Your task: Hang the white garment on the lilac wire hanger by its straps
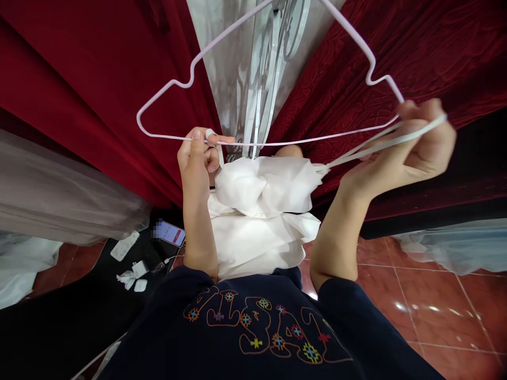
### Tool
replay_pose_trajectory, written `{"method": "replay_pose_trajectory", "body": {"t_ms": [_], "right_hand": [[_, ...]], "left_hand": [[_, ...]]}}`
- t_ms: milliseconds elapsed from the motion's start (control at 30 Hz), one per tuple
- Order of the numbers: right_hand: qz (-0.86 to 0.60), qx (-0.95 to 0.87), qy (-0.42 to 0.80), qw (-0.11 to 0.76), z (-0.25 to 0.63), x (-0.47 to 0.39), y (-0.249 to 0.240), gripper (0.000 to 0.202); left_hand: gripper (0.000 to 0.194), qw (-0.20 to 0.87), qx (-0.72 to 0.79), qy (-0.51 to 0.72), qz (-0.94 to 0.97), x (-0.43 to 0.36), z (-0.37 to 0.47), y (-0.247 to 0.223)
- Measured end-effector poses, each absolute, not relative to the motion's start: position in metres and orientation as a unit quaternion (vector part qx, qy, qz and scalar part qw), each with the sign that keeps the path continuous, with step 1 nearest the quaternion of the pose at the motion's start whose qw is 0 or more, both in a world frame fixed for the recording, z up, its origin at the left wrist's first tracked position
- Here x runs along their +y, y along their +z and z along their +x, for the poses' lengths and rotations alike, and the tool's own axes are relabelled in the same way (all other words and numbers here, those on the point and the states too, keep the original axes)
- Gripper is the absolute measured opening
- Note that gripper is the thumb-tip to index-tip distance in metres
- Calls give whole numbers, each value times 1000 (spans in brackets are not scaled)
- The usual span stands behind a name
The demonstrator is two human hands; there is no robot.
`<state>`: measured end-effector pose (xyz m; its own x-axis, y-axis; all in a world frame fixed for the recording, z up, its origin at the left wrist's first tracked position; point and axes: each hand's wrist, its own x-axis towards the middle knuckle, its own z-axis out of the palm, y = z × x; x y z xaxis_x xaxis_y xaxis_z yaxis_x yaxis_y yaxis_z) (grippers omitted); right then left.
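A pale pink hanger (285, 143) spans the view in front of me, its bottom bar running between my hands. My left hand (200, 150) pinches that bar near its left end, and a white strap loops over a finger. At the hanger's right corner, my right hand (423, 140) is closed on a thin white strap (368, 150), stretched taut from the garment. Below the bar hangs a white ruffled garment (263, 190), bunched over my lap. Whether the right fingers also grip the hanger is hard to see because of blur.
Dark red curtains (119, 79) hang on both sides of a white metal frame (261, 79). On a black surface (71, 322) at left lie a lit phone (169, 233), a white charger (140, 269) and a small white case (140, 285). Red floor tiles (435, 301) show at right.
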<state>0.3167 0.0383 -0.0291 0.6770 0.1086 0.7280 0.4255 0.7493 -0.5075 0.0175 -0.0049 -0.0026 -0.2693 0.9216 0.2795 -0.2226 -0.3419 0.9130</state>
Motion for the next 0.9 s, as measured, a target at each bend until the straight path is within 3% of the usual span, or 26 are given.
{"method": "replay_pose_trajectory", "body": {"t_ms": [133,233,467,667,833,900], "right_hand": [[-393,-590,115,696,277,11,-23,47],[-379,-658,200,619,265,8,-30,47],[-379,-630,217,642,261,16,-42,50],[-367,-619,219,659,264,24,-46,60],[-328,-602,198,700,281,33,-35,51],[-300,-604,185,715,290,35,-30,47]], "left_hand": [[56,416,387,694,441,0,19,-6],[54,408,392,692,449,-2,19,-4],[46,385,396,689,468,-16,18,0],[11,286,334,778,449,-5,-3,-18],[45,107,309,853,407,12,-33,-34],[40,70,265,863,424,12,-42,-37]]}}
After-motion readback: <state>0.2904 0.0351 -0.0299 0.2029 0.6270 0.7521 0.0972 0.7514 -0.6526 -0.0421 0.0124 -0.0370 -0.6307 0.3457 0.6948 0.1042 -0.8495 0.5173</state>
